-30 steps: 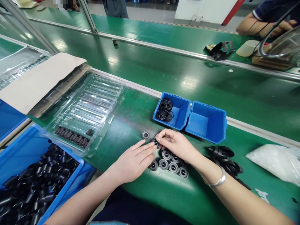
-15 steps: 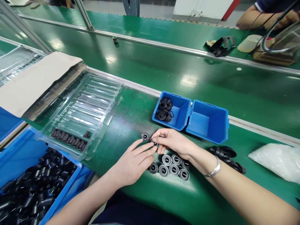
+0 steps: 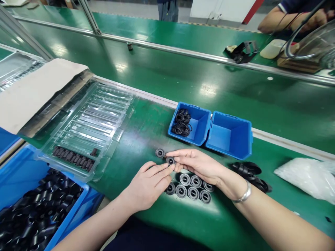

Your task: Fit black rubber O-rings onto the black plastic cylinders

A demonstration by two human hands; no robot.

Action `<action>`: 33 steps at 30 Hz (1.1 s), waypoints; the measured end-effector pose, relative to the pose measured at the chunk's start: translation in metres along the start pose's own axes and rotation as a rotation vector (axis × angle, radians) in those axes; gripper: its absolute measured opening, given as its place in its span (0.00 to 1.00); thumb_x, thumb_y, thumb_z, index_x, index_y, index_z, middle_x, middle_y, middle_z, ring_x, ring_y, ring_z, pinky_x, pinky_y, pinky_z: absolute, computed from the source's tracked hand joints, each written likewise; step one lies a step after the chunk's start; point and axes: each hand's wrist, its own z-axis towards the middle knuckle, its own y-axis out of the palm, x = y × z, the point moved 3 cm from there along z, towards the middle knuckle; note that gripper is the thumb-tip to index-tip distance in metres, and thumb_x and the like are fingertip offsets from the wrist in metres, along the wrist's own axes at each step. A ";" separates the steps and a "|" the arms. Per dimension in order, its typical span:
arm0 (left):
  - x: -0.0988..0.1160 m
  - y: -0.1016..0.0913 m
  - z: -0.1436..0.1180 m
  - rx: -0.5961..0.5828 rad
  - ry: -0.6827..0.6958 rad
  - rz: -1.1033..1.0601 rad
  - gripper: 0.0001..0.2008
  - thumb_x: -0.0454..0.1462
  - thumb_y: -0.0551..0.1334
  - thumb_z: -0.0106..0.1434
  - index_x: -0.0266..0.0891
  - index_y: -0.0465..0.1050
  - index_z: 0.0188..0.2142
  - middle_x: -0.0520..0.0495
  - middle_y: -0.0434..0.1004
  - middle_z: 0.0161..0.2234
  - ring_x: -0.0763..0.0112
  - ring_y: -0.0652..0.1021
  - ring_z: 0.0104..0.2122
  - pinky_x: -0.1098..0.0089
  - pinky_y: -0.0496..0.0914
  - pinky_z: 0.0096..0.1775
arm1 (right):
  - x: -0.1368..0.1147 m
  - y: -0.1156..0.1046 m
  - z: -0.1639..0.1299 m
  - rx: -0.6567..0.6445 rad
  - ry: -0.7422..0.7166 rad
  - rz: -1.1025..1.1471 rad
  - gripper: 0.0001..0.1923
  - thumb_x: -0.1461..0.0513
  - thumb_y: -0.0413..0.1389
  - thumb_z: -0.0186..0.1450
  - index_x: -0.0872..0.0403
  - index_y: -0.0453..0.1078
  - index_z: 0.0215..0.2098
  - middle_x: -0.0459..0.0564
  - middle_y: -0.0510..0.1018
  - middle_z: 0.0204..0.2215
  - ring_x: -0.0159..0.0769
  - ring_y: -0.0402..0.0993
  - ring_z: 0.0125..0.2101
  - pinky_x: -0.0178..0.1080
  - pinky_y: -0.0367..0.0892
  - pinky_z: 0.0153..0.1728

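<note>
My right hand (image 3: 196,161) pinches a small black round part (image 3: 170,160) with a ringed top and a hole in the middle. From the other side, the fingertips of my left hand (image 3: 151,184) press against the same part. Just beyond it a second black round part (image 3: 159,153) stands on the green bench. Several grey-black round parts (image 3: 193,193) are packed together in rows beside my hands, each with a slotted centre. My left fingers partly cover the leftmost of these, and my right wrist hangs over another.
A blue bin (image 3: 200,127) holds bundled black rings (image 3: 182,120); another blue bin (image 3: 229,136) adjoins it. At left are a clear tray (image 3: 91,115) with dark pieces and a blue crate (image 3: 86,190) of black cylinders. Black strips (image 3: 250,174) and a plastic bag (image 3: 306,177) lie right.
My right fingers have drawn back slightly, so the top of the held round part now shows. Both hands remain on it, and the camera view has shifted slightly.
</note>
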 end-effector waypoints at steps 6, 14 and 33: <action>0.001 0.000 0.001 0.016 -0.017 -0.033 0.12 0.30 0.52 0.69 0.36 0.73 0.46 0.46 0.71 0.58 0.58 0.64 0.62 0.53 0.51 0.61 | -0.003 0.002 -0.002 -0.024 0.013 0.000 0.20 0.62 0.63 0.60 0.58 0.74 0.51 0.51 0.81 0.32 0.28 0.76 0.31 0.32 0.71 0.39; 0.003 0.007 0.001 -0.003 -0.063 -0.006 0.11 0.32 0.53 0.69 0.39 0.73 0.45 0.49 0.65 0.62 0.63 0.65 0.60 0.57 0.54 0.61 | -0.005 0.003 0.000 -0.017 0.044 -0.002 0.19 0.61 0.63 0.62 0.58 0.74 0.50 0.50 0.81 0.30 0.26 0.76 0.29 0.29 0.72 0.36; 0.003 0.001 0.001 0.016 -0.060 -0.028 0.13 0.31 0.51 0.68 0.36 0.73 0.46 0.47 0.68 0.60 0.60 0.62 0.63 0.53 0.45 0.65 | -0.001 0.009 0.009 0.009 0.032 -0.041 0.19 0.57 0.64 0.61 0.59 0.73 0.46 0.50 0.80 0.28 0.27 0.76 0.23 0.28 0.72 0.23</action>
